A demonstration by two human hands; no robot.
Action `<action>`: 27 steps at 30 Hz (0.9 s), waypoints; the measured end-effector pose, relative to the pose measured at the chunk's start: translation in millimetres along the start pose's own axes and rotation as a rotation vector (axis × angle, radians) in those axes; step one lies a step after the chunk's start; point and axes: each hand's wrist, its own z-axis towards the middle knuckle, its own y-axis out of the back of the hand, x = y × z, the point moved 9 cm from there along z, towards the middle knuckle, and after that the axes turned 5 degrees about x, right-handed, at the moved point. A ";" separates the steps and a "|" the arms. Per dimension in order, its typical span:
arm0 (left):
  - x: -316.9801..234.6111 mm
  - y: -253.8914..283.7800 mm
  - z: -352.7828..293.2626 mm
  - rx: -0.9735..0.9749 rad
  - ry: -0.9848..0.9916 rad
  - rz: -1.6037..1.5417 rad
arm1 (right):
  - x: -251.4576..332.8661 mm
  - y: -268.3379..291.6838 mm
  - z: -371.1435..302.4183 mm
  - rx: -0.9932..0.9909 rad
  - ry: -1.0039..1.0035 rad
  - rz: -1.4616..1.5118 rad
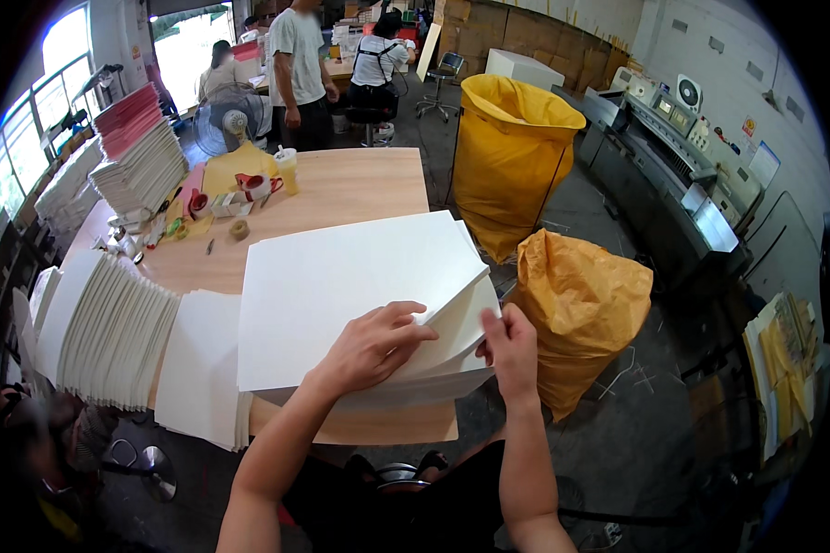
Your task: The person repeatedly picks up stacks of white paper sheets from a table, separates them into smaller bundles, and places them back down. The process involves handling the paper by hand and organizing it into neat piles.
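Observation:
A thick stack of large white sheets (341,286) lies on the table in front of me. Its near right corner is bent up and back, showing the sheets beneath. My left hand (373,346) rests over the near side of the stack, fingers curled, holding the bent-back corner of the top sheet. At the stack's right edge is my right hand (512,348), its fingers curled in and its thumb smeared by motion. Whatever those fingers may pinch is hidden. Left of the stack lies a lower pile of white sheets (198,359).
Fanned white stacks (111,323) line the wooden table's (360,180) left side, with tape rolls (239,229) and a drink cup (287,172) further back. Two yellow sacks (516,138) stand right of the table. A long machine (655,157) runs along the right wall. Several people are beyond.

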 end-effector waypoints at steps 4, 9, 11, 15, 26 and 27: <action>-0.7 1.1 -0.5 0.024 -0.028 0.010 | -3.1 -3.7 3.6 0.067 -0.069 0.124; -2.1 2.3 2.2 0.010 -0.020 -0.019 | -0.4 -5.3 4.0 0.103 -0.076 0.220; 1.8 2.2 1.2 0.010 -0.002 -0.045 | 0.4 -4.7 4.0 0.108 -0.082 0.171; 5.0 1.7 1.0 0.015 0.010 -0.107 | 2.0 -1.1 2.8 0.100 -0.068 0.080; -4.9 3.1 2.2 0.015 -0.038 -0.028 | -3.5 -5.6 7.6 0.055 -0.095 0.196; -4.9 2.9 2.6 0.014 -0.031 -0.028 | -2.7 -5.8 7.5 0.053 -0.094 0.204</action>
